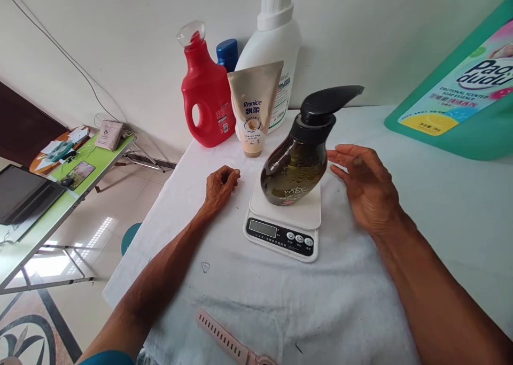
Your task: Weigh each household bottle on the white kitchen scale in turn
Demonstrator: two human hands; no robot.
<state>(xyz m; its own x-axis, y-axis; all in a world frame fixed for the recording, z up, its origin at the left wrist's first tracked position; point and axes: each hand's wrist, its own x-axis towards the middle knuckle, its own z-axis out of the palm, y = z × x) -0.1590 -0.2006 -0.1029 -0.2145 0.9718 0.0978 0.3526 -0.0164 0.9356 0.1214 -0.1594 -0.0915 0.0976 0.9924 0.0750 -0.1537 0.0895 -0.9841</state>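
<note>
A dark pump bottle [294,167] stands on the platform of a white kitchen scale [285,215], which sits on a white cloth [280,306] covering the table. The bottle is translucent brown-olive with pale ornamental lettering on its face, a rounded belly narrowing to a black collar, and a black pump head whose spout points to the right. It appears tilted in this view. The scale's display and three round buttons face the person.

The right hand [366,188] is held just beside the bottle on its right, fingers spread and slightly curved, palm toward the bottle; contact cannot be confirmed. The left hand [220,186] rests on the cloth left of the scale, fingers curled into a loose fist, holding nothing visible.

Behind the scale: a beige Rejoice tube [254,108], a red detergent jug [206,95], a white detergent bottle [276,39]. A green container [460,103] stands at far right.
</note>
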